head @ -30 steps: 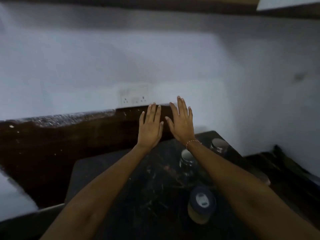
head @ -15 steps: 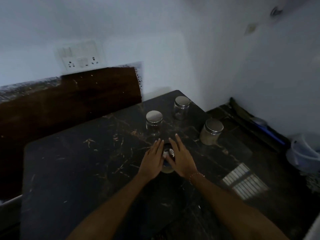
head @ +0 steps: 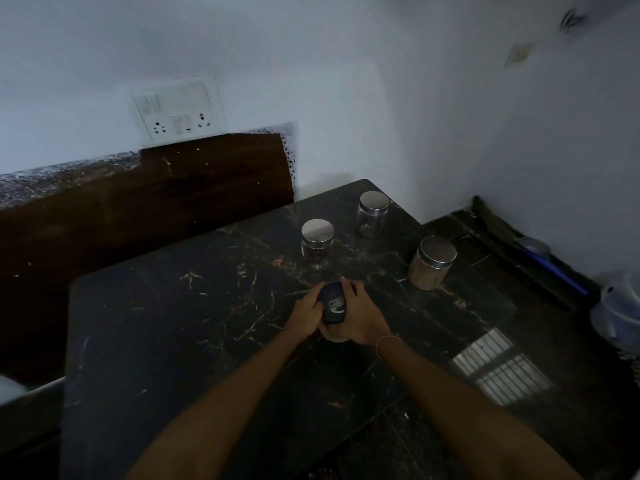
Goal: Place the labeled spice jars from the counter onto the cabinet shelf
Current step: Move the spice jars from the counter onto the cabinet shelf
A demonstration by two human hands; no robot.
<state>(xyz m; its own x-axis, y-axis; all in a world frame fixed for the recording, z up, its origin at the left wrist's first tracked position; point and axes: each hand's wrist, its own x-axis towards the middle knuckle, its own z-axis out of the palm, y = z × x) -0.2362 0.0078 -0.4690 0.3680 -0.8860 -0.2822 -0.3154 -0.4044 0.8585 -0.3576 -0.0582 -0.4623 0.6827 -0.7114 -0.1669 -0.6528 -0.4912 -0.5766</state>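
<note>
A jar with a dark lid [head: 333, 303] and a white label on top stands on the black marble counter [head: 173, 323]. My left hand [head: 306, 315] and my right hand [head: 362, 318] are wrapped around it from both sides. Three jars with silver lids stand farther back: a clear one [head: 317, 244], another clear one [head: 372, 213] near the far corner, and one with beige contents [head: 431, 263] at the right edge. No cabinet shelf is in view.
A white wall with a switch and socket plate [head: 178, 110] rises behind a dark wooden board [head: 138, 202]. To the right of the counter the dark floor holds a blue-handled tool [head: 554, 268] and a pale bucket [head: 620, 313].
My view dropped from the wall to the counter. Both hands came down from the raised position and closed around the dark-lidded jar.
</note>
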